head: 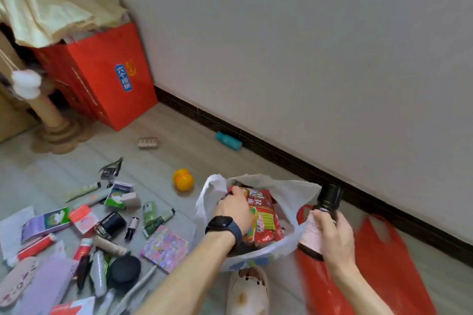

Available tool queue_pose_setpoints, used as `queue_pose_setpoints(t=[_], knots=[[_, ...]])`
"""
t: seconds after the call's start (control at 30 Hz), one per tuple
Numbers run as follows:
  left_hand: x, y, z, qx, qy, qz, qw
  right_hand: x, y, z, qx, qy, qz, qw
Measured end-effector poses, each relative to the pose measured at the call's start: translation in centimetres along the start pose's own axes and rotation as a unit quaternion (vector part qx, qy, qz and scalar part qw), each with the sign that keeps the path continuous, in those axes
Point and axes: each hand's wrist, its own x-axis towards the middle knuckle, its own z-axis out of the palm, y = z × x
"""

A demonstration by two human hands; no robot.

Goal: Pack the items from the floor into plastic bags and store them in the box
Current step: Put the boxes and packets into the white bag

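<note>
head view: left grip point(234, 210) holds the snack packet point(263, 215) inside the white bag point(294, 194), likely clearing room; right grip point(332, 235) clasps the dark bottle point(329, 198), lower right.

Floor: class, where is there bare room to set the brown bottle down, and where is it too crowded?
Bare floor lies between the yellow ball, the teal bottle and the white bag, and between the red bag and the skirting board. It is crowded left of the white bag, where the small items lie packed.
</note>
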Motion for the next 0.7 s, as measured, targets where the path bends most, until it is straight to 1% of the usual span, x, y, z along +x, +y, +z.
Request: queue_pose_setpoints(t=[0.07, 0.1, 0.2, 0.23, 0.27, 0.33, 0.4, 0.47, 0.53, 0.6, 0.63, 0.7], knots=[[-0.3, -1.5, 2.8, 0.064, -0.013, 0.006, 0.998, 0.0, 0.2, 1.4, -0.002, -0.027, -0.006, 1.0], [-0.5, -2.1, 3.6, 0.092, -0.008, 0.019, 0.996, 0.0, 0.0, 2.1, -0.005, -0.039, -0.013, 0.999], [-1.9, -3.3, 3.3, 0.162, 0.059, 0.105, 0.979, 0.3, -1.1, 4.4, -0.003, -0.084, -0.026, 0.996], [-2.6, -3.9, 2.8, 0.178, 0.067, 0.135, 0.973, 0.3, -1.4, 5.1, -0.005, -0.104, -0.033, 0.994], [-3.5, -4.6, 2.1, 0.191, 0.051, 0.158, 0.967, 0.3, -1.5, 5.8, -0.012, -0.125, -0.039, 0.991], [-5.2, -6.2, 0.9, 0.246, -0.015, 0.196, 0.949, -0.1, -1.7, 7.1, -0.049, -0.176, -0.04, 0.982], [-7.1, -7.8, 0.2, 0.32, -0.07, 0.248, 0.912, -0.8, -1.7, 8.4, -0.106, -0.235, -0.042, 0.965], [-8.6, -8.9, 0.2, 0.349, -0.102, 0.301, 0.882, -1.9, -1.6, 9.7, -0.168, -0.292, -0.062, 0.939], [-9.6, -9.6, -0.1, 0.362, -0.106, 0.326, 0.867, -3.2, -1.6, 10.8, -0.242, -0.347, -0.091, 0.901], [-9.9, -9.8, -0.7, 0.35, -0.092, 0.356, 0.862, -4.1, -1.4, 11.5, -0.305, -0.381, -0.119, 0.865], [-10.1, -9.7, -1.1, 0.354, -0.095, 0.364, 0.856, -4.5, -1.1, 11.7, -0.316, -0.391, -0.129, 0.855], [-10.1, -9.5, -1.8, 0.374, -0.094, 0.396, 0.833, -5.2, -0.6, 12.2, -0.315, -0.409, -0.143, 0.844]])
